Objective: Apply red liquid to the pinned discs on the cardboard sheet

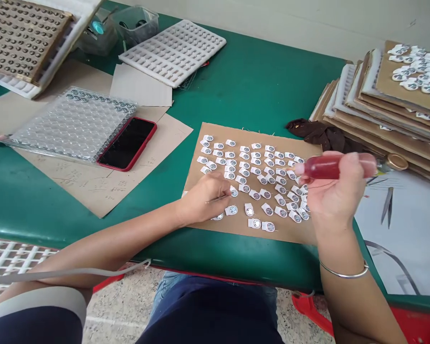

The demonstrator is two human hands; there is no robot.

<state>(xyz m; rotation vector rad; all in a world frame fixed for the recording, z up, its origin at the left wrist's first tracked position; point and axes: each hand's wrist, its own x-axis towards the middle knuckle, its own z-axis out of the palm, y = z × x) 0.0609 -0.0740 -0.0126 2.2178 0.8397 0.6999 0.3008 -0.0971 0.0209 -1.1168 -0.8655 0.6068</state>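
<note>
Rows of small white tabbed pieces with round dark-patterned faces [268, 226] lie on a brown cardboard sheet [236, 231]. Over the sheet's left part, my left hand [209, 198] is closed in a pinch round a thin metal tool [218, 198], its fingertips beside one white piece [233, 191]. Raised at the sheet's right side, my right hand [335, 196] grips a bottle of red liquid [322, 167]. The bottle lies almost level, its narrow tip pointing left above the pieces.
A red-cased phone [128, 144] and a clear blister tray [71, 125] lie on cardboard at left. Behind are a white tray [174, 50] and plastic tub [136, 24]. Stacked cardboard layers [387, 112], a dark cloth [318, 134] and tweezers [387, 207] are at right.
</note>
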